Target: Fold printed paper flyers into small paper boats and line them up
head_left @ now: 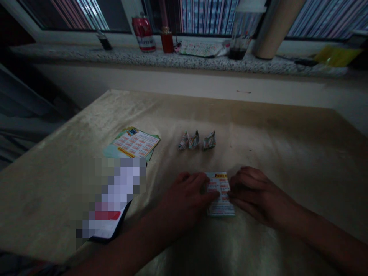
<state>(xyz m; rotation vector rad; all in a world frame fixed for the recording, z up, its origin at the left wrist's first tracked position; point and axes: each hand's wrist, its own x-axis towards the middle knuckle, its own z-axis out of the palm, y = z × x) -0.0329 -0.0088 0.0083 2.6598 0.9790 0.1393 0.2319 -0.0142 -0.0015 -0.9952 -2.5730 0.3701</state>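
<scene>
A narrow printed paper (220, 197), with red and black text and a yellow band at its top, lies on the table between my hands. My left hand (188, 195) lies over its left side, fingers curled at the edge and thumb pressed on its face. At the right edge, my right hand (258, 193) has its fingers closed together against the paper. Whether a fold is under the fingers cannot be seen. Beyond it stand three small folded paper shapes (209, 141), pointed at the top, two of them close together.
Left on the table are a fanned stack of similar printed sheets (136, 143) and a phone (115, 203) with a blurred screen. The granite windowsill (86, 55) holds a red can (143, 33), an amber bottle (167, 40), a clear cup (241, 34) with dark liquid and a cardboard tube (273, 30).
</scene>
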